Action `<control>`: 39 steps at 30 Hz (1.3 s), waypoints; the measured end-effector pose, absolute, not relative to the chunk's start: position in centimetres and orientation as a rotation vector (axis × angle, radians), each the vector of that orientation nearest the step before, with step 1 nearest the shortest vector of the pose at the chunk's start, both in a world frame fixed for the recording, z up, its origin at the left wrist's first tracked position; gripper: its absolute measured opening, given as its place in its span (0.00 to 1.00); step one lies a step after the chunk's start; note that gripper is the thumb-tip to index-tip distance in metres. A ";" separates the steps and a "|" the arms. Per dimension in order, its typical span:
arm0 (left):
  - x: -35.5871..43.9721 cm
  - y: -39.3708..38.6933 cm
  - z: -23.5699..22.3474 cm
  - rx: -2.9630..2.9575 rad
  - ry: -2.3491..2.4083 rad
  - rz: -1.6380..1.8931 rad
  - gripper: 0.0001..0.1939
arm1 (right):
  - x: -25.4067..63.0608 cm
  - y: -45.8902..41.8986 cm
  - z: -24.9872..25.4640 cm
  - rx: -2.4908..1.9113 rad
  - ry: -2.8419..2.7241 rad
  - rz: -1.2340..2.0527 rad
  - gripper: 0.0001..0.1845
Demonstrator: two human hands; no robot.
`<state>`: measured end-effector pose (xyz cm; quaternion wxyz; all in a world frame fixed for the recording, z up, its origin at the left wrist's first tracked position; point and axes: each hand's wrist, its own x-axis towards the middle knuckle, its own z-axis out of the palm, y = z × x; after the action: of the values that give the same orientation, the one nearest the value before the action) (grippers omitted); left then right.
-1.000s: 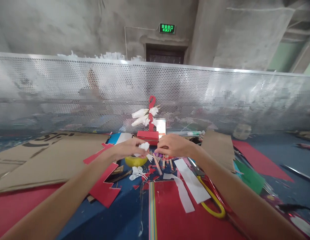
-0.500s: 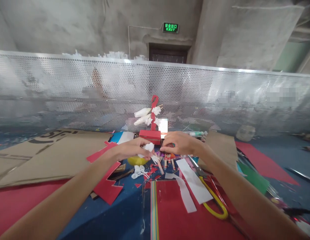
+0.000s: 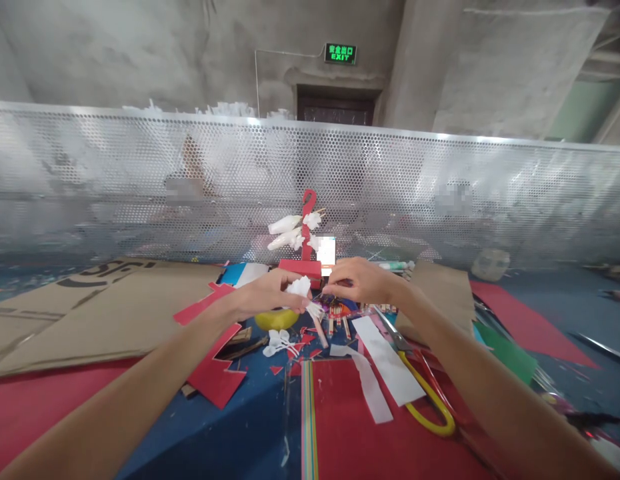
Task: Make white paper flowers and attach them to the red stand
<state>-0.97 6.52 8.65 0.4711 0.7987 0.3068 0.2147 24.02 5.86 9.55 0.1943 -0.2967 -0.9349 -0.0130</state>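
My left hand (image 3: 270, 291) is closed on a white paper flower (image 3: 299, 287), whose thin pale stems (image 3: 315, 309) stick out below the fingertips. To its right my right hand (image 3: 359, 280) is closed in a pinch, its fingertips a little apart from the flower; whatever thin thing it holds is too small to make out. Loose white petals on stems (image 3: 280, 342) lie on the blue table below. Behind the hands stands a red paper piece with a hooked top (image 3: 309, 200) on a red box (image 3: 290, 267), bearing white flowers and buds (image 3: 285, 225).
Yellow-handled scissors (image 3: 430, 407) and white paper strips (image 3: 390, 363) lie over a stack of red paper (image 3: 360, 447). Cardboard (image 3: 115, 313) covers the left side. A yellow round thing (image 3: 276, 320) sits under my left hand. A perforated metal panel (image 3: 415, 193) closes off the back.
The right hand has shifted slightly, its fingers less curled and now pinched together. In the left hand the white flower has turned a little, showing more of its petals.
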 end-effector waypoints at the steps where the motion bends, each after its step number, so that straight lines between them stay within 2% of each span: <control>1: -0.9 6.4 8.7 1.972 0.749 0.565 0.11 | 24.1 5.9 9.5 -0.839 -2.578 0.022 0.18; 6: -0.3 5.6 9.1 2.017 0.656 0.802 0.11 | 23.2 6.6 8.1 -0.743 -2.129 0.493 0.13; 9: 0.3 5.2 9.2 2.003 0.604 1.036 0.11 | 21.3 6.8 7.0 -0.622 -1.879 0.638 0.14; 15: 0.7 5.6 8.7 2.009 0.645 1.580 0.10 | 17.3 5.4 6.0 -0.703 -1.676 0.691 0.15; 20: 0.0 6.8 8.2 2.017 0.841 1.761 0.09 | 16.4 4.4 5.6 -0.736 -1.769 0.655 0.13; 26: -1.0 9.0 6.7 2.126 0.937 1.571 0.09 | 18.4 4.6 7.3 -0.843 -2.082 0.081 0.08; 30: -0.2 8.8 5.7 2.190 0.850 1.267 0.07 | 20.9 5.3 8.8 -0.820 -2.342 -0.294 0.11; 33: 0.8 7.9 5.4 2.179 0.768 1.092 0.06 | 22.2 5.9 9.3 -0.815 -2.413 -0.351 0.11; 39: 1.4 7.6 5.1 1.998 0.718 1.026 0.08 | 22.5 6.7 8.8 -0.784 -2.323 -0.199 0.08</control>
<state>1.41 7.59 5.13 0.3819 0.7831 0.2814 0.4021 22.47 6.67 8.79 0.3345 -0.3005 -0.8900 -0.0762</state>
